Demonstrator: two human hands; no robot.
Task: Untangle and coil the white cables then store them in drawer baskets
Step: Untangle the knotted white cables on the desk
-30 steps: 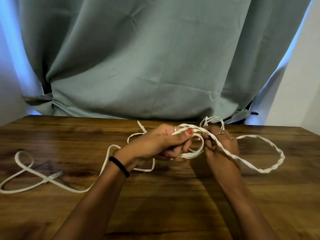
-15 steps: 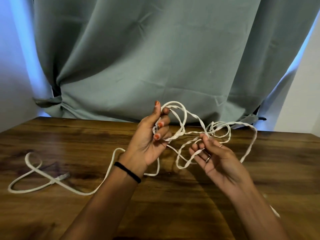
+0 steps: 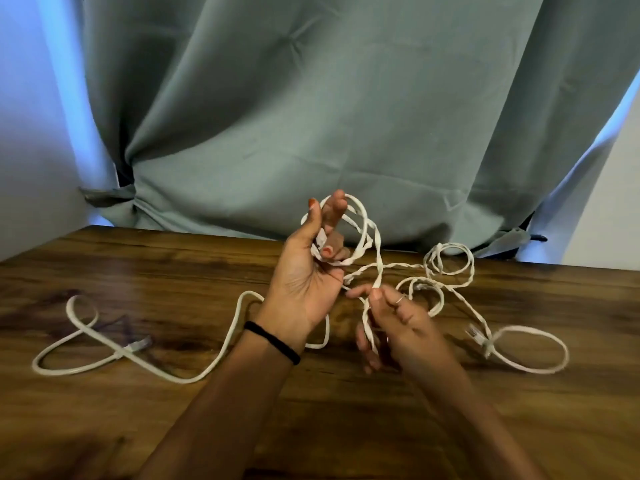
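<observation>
Nearest us, our right hand (image 3: 401,327) pinches a twisted stretch of the thin white flat cables (image 3: 377,271) between thumb and fingers, just above the dark wood-grain table (image 3: 104,410). Our left hand (image 3: 308,278), a black band (image 3: 272,342) at its wrist, is raised with fingers curled through a loop of the same tangle. Loose lengths trail left to a clear connector (image 3: 140,345) and right into a flat loop resting on the table. Behind hangs a grey-green curtain (image 3: 346,116). Since half a second ago, the right-hand loop has dropped onto the table and the hands have drawn slightly apart.
</observation>
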